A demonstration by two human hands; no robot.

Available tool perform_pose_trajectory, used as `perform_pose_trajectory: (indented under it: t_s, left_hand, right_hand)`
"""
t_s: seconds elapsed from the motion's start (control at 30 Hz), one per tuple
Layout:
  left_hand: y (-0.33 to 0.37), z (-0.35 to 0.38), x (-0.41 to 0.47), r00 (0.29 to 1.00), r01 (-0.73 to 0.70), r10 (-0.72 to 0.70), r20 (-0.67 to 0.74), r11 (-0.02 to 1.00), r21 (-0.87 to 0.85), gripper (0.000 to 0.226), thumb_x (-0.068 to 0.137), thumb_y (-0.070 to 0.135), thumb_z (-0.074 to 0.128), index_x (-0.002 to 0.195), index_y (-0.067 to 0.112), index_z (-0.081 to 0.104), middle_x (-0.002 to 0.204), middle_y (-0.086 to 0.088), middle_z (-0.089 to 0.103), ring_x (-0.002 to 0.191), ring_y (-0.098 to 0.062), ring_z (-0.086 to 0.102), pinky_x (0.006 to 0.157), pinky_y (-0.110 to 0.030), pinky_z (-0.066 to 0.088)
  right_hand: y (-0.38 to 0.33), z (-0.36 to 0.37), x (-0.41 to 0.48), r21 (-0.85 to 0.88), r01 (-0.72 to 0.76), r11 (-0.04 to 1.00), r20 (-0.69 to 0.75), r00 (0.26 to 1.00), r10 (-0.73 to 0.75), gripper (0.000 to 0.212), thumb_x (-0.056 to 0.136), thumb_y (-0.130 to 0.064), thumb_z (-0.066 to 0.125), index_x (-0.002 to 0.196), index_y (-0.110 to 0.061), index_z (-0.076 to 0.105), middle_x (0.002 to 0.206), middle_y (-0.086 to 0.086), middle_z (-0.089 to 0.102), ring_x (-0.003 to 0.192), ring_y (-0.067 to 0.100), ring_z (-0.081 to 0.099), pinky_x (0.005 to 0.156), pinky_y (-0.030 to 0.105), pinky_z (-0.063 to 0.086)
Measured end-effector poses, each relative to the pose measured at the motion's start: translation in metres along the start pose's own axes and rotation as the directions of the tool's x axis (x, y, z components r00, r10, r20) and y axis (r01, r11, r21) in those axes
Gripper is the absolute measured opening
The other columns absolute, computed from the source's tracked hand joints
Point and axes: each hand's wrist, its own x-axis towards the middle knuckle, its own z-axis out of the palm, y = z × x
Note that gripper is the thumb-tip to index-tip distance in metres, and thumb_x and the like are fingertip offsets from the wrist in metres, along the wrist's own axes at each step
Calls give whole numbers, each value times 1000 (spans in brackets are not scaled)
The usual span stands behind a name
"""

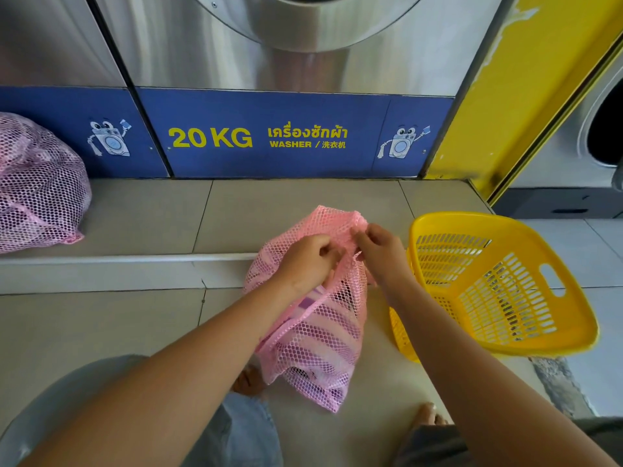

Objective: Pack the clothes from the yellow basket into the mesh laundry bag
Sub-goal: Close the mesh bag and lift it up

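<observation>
A pink mesh laundry bag [317, 338] stands on the tiled floor in the middle, with striped pink, purple and dark clothes showing through its netting. My left hand [305, 261] grips the bag's gathered top from the left. My right hand [379, 249] pinches the bunched mesh at the top from the right. Just right of the bag, the yellow basket [553, 281] sits tilted toward me; no clothes show inside it.
A second filled pink mesh bag [37, 187] lies on the raised tiled step at the far left. A steel washer with a blue "20 KG" panel [269, 136] stands behind. A yellow pillar [526, 96] rises at the right. My bare feet show at the bottom.
</observation>
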Motion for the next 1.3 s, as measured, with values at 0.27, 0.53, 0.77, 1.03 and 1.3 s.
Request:
perform_pose_trajectory:
  t_s: [0.27, 0.53, 0.77, 1.03, 1.3]
  left_hand:
    - [-7, -46, 0, 950, -44, -165, 265, 769, 637, 23, 92, 19, 51, 69, 19, 52, 94, -6, 67, 83, -27, 60, 66, -28, 40]
    - [-15, -78, -7, 949, 24, -152, 277, 910, 415, 23, 95, 19, 54, 72, 17, 56, 84, 2, 58, 77, -16, 52, 65, -27, 39]
    - [-15, -67, -1, 971, -54, -26, 238, 944, 326, 22, 95, 24, 58, 84, 6, 64, 85, 6, 51, 79, -14, 52, 67, -26, 40]
    - [-41, -93, -2, 881, -23, -354, 315, 632, 774, 29, 95, 22, 48, 67, 27, 51, 80, 5, 52, 81, -19, 50, 69, -28, 36]
    - [-75, -84, 5, 882, 146, -442, 161, 584, 799, 20, 89, 23, 50, 100, 13, 64, 95, -2, 63, 83, -22, 60, 73, -32, 50]
  right_hand:
    - [19, -19, 24, 29, -123, 992, -317, 940, 126, 28, 97, -29, 49, 83, -9, 61, 80, 12, 65, 73, 26, 57, 66, 43, 48]
    - [23, -10, 14, -469, -180, 865, -358, 934, 0, 30, 90, -33, 54, 115, -18, 48, 124, 10, 52, 120, 33, 45, 99, 48, 33]
    - [9, 23, -7, -616, 489, 618, 424, 867, -263, 33, 94, -51, 45, 117, -32, 61, 131, -11, 55, 129, 15, 38, 97, 34, 20]
    - [24, 0, -1, -779, 438, 449, 360, 898, -251, 28, 99, -44, 36, 106, -32, 60, 113, -13, 65, 120, 17, 50, 103, 45, 26]
    - [41, -1, 11, -809, 410, 421, 405, 908, -106, 34, 88, -48, 57, 115, -27, 54, 121, -6, 59, 125, 21, 46, 105, 45, 29]
